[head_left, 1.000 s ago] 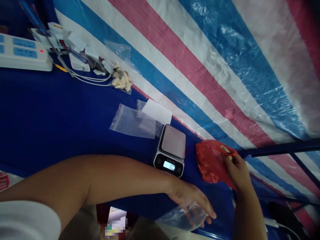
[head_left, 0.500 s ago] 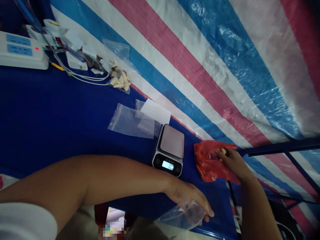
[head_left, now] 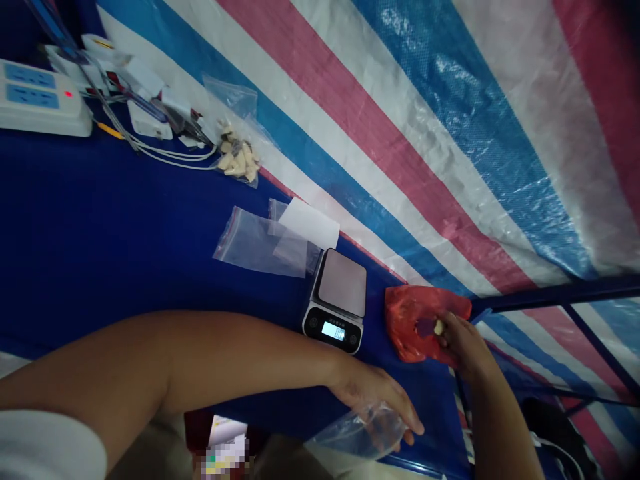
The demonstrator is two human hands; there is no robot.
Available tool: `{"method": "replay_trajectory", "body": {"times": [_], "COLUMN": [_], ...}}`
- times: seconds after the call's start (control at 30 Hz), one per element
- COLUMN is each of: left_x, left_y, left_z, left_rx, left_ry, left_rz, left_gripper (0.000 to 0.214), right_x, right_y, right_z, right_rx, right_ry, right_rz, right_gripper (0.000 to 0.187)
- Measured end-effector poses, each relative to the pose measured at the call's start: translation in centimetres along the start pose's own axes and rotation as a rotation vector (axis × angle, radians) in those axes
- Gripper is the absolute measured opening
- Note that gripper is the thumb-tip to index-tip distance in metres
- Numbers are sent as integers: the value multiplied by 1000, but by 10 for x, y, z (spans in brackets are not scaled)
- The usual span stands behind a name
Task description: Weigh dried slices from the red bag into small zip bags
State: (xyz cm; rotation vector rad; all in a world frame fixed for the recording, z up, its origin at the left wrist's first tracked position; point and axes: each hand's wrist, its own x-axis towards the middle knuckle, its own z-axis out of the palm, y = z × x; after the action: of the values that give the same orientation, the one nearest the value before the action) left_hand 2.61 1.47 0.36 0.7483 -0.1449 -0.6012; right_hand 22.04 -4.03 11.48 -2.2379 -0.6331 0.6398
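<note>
My left hand [head_left: 380, 403] grips a clear plastic bag [head_left: 357, 432] at the near edge of the blue table [head_left: 100, 227], its mouth towards the right. My right hand [head_left: 457, 340] sits at the mouth of a red plastic bag [head_left: 413, 320] on the table and pinches a small pale garlic clove [head_left: 439, 327] in its fingertips. A small digital scale [head_left: 336, 300] with a lit display and a bare steel plate stands just left of the red bag.
Flat clear zip bags [head_left: 260, 243] and a white slip [head_left: 310, 223] lie behind the scale. A zip bag holding garlic cloves [head_left: 239, 160], a power strip [head_left: 40, 100], chargers and cables [head_left: 150, 127] are at the far left. A striped tarp [head_left: 450, 133] hangs behind; a blue metal frame [head_left: 560, 293] stands on the right.
My right hand went into the red bag and now holds a clove at its opening, slightly nearer to me. My left hand with the clear bag has barely moved.
</note>
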Motion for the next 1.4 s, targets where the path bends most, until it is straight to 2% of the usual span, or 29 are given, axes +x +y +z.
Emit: {"method": "replay_trajectory", "body": {"times": [0.07,0.13,0.23,0.3,0.47,0.63,0.8,0.87,0.93,1.0,1.13,1.2,1.27,1.33,1.4], "left_x": [-2,-3,-4,-4,-5,-5,-8,-10,-12,-14,-16,-17,-17,-16,-15], "left_y": [3,5,8,8,8,6,6,6,6,5,5,5,6,6,6], "left_z": [1,1,1,2,4,3,4,5,6,7,11,13,14,15,15], "left_rx": [-7,-7,-7,-14,-25,-21,-17,-17,-17,-27,-35,2,39,43,21], "left_ry": [2,2,4,5,19,20,21,22,44,70,96,99,102,125,145], "left_rz": [-35,-54,-75,-79,-76,-57,-43,-24,18,82,218,267,295,300,288], "left_gripper": [56,55,54,54,55,54,57,59,64,72,81,76,68,68,74], "right_x": [11,19,26,27,25,27,25,11,-15,-51,-112,-126,-130,-128,-125], "right_y": [11,20,28,29,24,27,27,17,2,-14,-31,-29,-25,-23,-23], "right_z": [-11,-11,4,18,46,50,22,8,-2,-2,17,26,29,28,28], "right_rx": [-326,-580,-783,-880,-1054,-931,-690,-585,-411,-257,-300,-348,-393,-435,-468], "right_ry": [71,4,-81,-85,-70,-46,61,94,87,15,-238,-373,-454,-430,-324], "right_rz": [-87,-205,-340,-337,-191,-252,-316,-287,-244,-205,-282,-275,-266,-281,-319], "right_gripper": [36,36,42,45,46,34,26,28,32,39,41,38,35,37,43]}}
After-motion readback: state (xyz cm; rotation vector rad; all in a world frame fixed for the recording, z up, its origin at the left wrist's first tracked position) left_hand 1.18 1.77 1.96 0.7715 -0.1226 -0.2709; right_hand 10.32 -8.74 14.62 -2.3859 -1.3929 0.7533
